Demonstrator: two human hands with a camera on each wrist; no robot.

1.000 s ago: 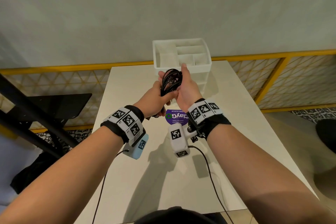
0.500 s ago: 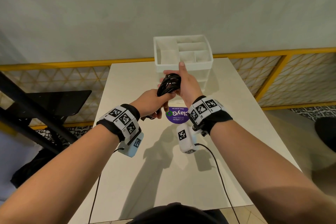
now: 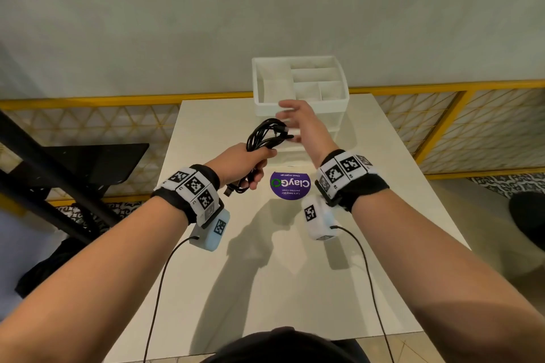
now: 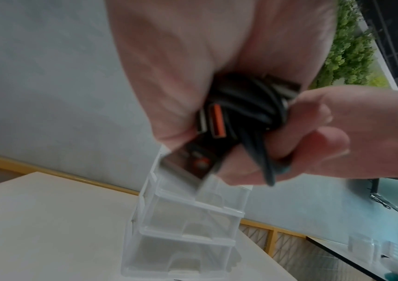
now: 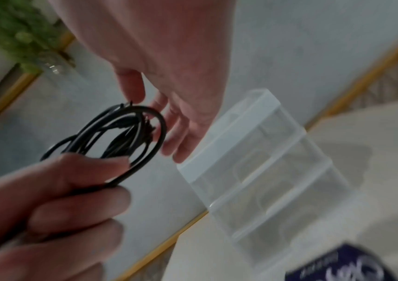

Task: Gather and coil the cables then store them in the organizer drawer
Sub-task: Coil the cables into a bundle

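Note:
My left hand (image 3: 246, 163) grips a coiled bundle of black cables (image 3: 265, 135) above the white table (image 3: 295, 274); a USB plug hangs below the fist. The left wrist view shows the cables (image 4: 248, 106) and orange-tongued USB plugs squeezed in the curled fingers. My right hand (image 3: 298, 122) hovers just right of the coil, fingers spread and blurred, holding nothing. In the right wrist view the cable loops (image 5: 120, 136) sit beside those straight fingers (image 5: 183, 133). The translucent organizer (image 3: 300, 88) stands at the table's far edge, its drawers (image 5: 272, 171) closed.
A round purple sticker (image 3: 290, 185) lies on the table between my wrists. A yellow lattice railing (image 3: 442, 115) runs behind and beside the table. Black metal furniture (image 3: 73, 168) stands to the left. Wrist camera cords (image 3: 365, 274) trail toward me.
My right hand let go of the coil and moved away to the right, toward the organizer. The left hand now holds the bundle alone, slightly lower and to the left.

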